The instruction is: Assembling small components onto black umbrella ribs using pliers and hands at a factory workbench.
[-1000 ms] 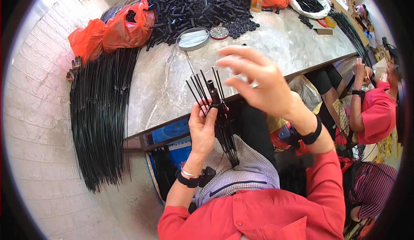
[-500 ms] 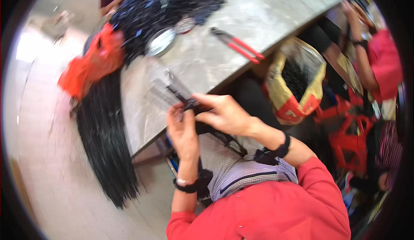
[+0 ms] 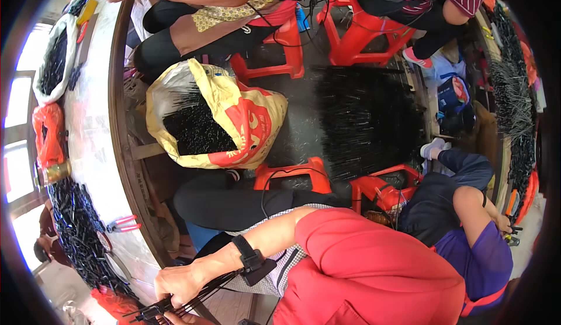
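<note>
My right hand [image 3: 178,284] is closed on a bundle of thin black strips [image 3: 205,293] at the lower left, over the table edge. Some strips trail back beneath my right wrist, which wears a black band [image 3: 249,253]. Of my left hand [image 3: 186,319], only a small part shows at the bottom rim, its fingers against the same bundle; the rest is cut off. Pliers with red handles [image 3: 124,224] lie on the light-topped table [image 3: 96,132] beyond my hands. A heap of short black pieces [image 3: 76,231] covers the table's far side.
A yellow and red sack [image 3: 263,123] full of black strips stands open beside the table. Many long black strips [image 3: 368,120] lie on the floor among red stools [image 3: 292,176]. Co-workers sit at the top, and one in purple [image 3: 476,260] at right.
The view has swung far to the right, so my hands now appear at the lower left. Both stay on the black strips. More floor, stools and co-workers show.
</note>
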{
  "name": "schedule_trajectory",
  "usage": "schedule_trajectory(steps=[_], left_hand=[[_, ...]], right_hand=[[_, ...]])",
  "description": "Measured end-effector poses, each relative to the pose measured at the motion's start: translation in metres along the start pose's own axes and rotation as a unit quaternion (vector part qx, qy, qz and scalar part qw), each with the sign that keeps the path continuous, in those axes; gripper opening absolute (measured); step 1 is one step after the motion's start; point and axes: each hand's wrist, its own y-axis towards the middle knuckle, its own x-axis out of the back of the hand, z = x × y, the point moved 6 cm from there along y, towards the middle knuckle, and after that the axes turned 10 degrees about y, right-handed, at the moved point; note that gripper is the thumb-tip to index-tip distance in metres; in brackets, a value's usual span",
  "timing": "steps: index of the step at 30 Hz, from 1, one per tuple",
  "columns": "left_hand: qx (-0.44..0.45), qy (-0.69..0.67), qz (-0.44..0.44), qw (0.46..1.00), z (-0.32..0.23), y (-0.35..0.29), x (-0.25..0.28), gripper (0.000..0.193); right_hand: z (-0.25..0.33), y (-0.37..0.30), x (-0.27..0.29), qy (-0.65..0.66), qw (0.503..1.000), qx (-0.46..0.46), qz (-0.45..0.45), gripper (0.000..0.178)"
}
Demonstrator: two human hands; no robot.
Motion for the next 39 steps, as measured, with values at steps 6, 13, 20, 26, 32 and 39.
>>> schedule_trajectory(steps=[6,13,20,26,32,39], left_hand=[[-0.151,0.167,0.038,0.973,-0.036,-0.008,-0.017,0.034],[-0.102,0.064,0.039,0.992,-0.045,-0.019,-0.021,0.033],[0.032,0.102,-0.027,0.994,-0.019,-0.016,0.008,0.035],[0.058,-0.131,0.071,0.987,0.028,-0.007,0.000,0.042],[0.049,-0.176,0.045,0.982,0.050,-0.008,0.038,0.040],[0.047,-0.196,0.066,0.977,0.071,-0.006,0.048,0.035]], right_hand=[[0.027,-0.009,0.014,0.023,0.999,0.011,0.024,0.015],[-0.008,0.006,0.001,-0.003,0.997,0.051,0.050,0.025],[0.017,-0.004,-0.006,-0.001,0.991,-0.046,0.123,0.037],[0.003,-0.005,0.007,-0.046,0.983,-0.115,0.135,0.032],[-0.024,0.002,-0.037,0.026,0.951,-0.258,0.167,0.033],[-0.044,0.004,-0.048,0.018,0.936,-0.312,0.161,0.024]])
